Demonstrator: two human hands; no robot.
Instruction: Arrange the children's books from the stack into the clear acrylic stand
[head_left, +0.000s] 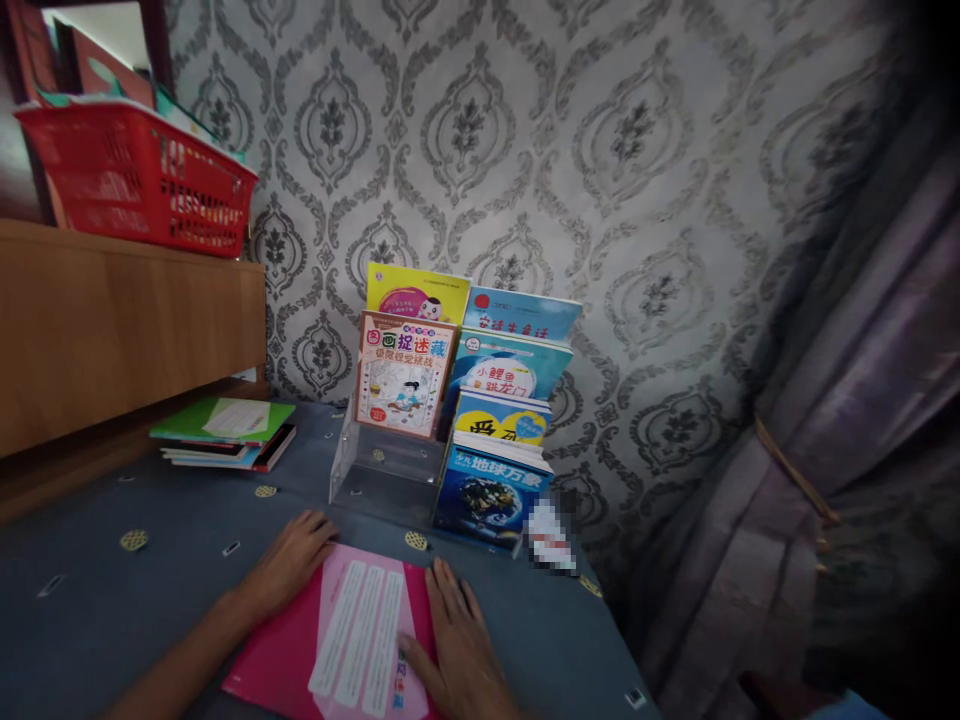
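Pink book [296, 640]: flat on the table, at the bottom middle of the frame.
Left hand [296, 555]: open, resting at the book's upper left edge.
Right hand [461, 645]: open and flat by the book's right edge, thumb on the cover.
Clear stand [390, 478]: in the middle, just past the book, with picture books [405, 375] standing in steps; the blue one with the Earth [489, 505] is lowest.
White thing [551, 535]: right beside the stand, too blurry to tell.
Book pile [244, 420]: left of the stand, green on top.
Table [172, 580]: gray-blue, with little yellow shapes.
Wooden ledge [127, 330]: at left, holding a full red basket [105, 165], upper left.
Wall [517, 150]: gray, swirly paper.
Curtain [757, 570]: purple-gray, tied, at right.
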